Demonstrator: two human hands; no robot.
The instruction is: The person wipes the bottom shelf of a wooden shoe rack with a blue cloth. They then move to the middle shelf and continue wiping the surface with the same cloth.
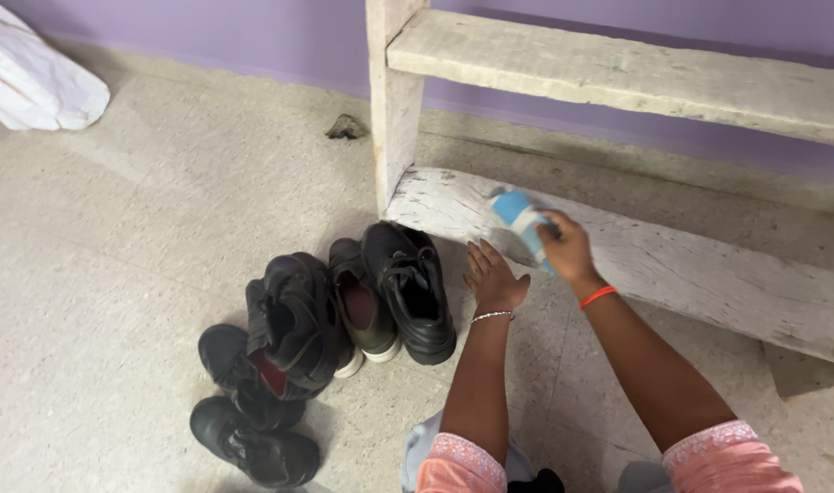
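Cloth or sacking, a white bundle [29,78], sits at the far left against the purple wall [207,32], cut off by the frame so we cannot tell what it is. Moving right across the speckled floor [116,228], we see a small dark scrap [347,128] near the wall's foot, too small to identify.

Below it lies a heap of black shoes [294,329]; they overlap one another, so we cannot count them surely. One black lace-up shoe [412,292] stands apart at the heap's right edge, its toe touching the lower plank's end, and another black shoe [253,447] lies nearest us.

Next comes our left hand [493,278], palm down, fingers together and extended, resting at the near edge of the lower plank [691,265] of a weathered wooden rack; a silver bracelet [492,316] circles the wrist. Whether the fingertips press the wood or the floor, we cannot tell.

Just right of it, our right hand [563,246] has its fingers wrapped around a blue and white brush [522,224], held against the lower plank's top. Its bristles are hidden and its shape is blurred. An orange band [598,296] rings this wrist.

Above, the upper plank [618,68] runs off the right edge, joined to an upright post [394,100]. Pink embroidered sleeves [718,456] are cropped at the bottom.
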